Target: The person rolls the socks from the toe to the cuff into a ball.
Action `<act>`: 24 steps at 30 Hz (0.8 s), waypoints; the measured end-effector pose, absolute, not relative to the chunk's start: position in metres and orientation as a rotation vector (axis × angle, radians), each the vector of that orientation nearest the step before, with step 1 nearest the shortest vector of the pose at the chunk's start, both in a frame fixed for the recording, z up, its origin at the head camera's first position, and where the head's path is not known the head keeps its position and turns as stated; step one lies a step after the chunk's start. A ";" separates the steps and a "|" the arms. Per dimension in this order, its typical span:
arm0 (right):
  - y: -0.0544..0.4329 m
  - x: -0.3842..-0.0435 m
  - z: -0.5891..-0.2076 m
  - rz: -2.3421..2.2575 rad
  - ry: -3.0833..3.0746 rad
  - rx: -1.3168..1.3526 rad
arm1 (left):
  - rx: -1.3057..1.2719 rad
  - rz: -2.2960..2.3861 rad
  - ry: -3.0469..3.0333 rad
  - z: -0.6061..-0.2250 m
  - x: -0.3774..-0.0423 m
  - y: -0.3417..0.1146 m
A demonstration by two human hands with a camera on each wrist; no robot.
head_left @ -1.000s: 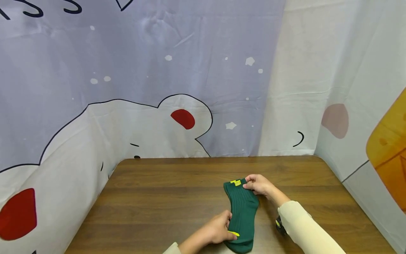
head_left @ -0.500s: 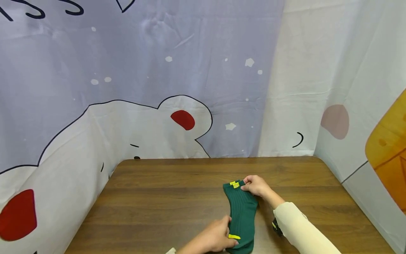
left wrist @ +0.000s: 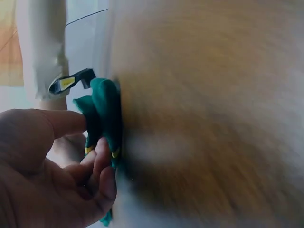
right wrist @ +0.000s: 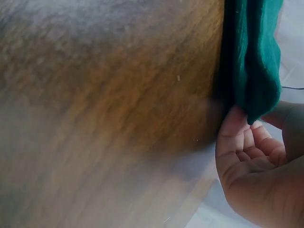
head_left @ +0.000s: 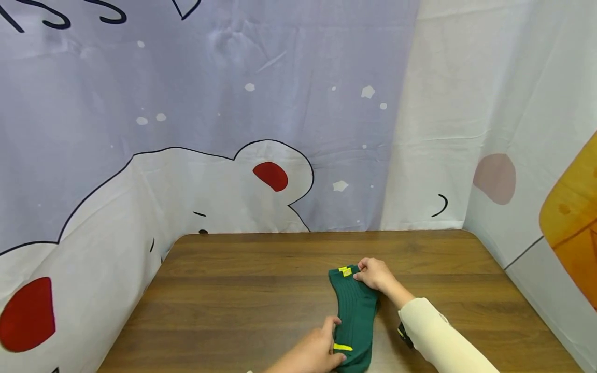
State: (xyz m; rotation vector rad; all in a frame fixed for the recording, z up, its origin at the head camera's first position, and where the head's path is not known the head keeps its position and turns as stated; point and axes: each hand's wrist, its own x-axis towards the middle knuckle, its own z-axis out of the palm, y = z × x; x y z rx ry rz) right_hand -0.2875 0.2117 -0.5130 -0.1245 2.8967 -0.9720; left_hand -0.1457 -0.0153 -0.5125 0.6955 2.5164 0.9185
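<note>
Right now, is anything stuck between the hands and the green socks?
No, nothing visible is in the way: the left hand touches the near end of the green socks, and the right hand pinches their far end.

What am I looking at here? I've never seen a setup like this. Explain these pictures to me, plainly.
There is no machine here: each grip is a person's bare hand. The wide pictures are taken from the person's head, looking forward and down. The two close, sideways ones are taken from the wrists, each facing that hand's work. On the brown wood-grain table are green ribbed socks with yellow labels at the cuff. The right grip pinches a corner of the cuff; the left grip holds the nearer end at its left edge, beside a yellow strip. Behind stands a printed cloth backdrop.
</note>
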 end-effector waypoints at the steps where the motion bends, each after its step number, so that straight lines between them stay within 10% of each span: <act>1: 0.211 -0.287 -0.513 -0.961 2.900 -0.121 | 0.780 0.838 2.577 -0.513 -0.145 -0.016; 9: 0.208 -0.283 -0.509 -0.833 2.956 -0.104 | 1.498 0.302 2.762 -0.511 -0.142 -0.025; 24: 0.220 -0.266 -0.502 -0.872 2.978 -0.102 | 1.771 0.150 2.395 -0.504 -0.147 -0.027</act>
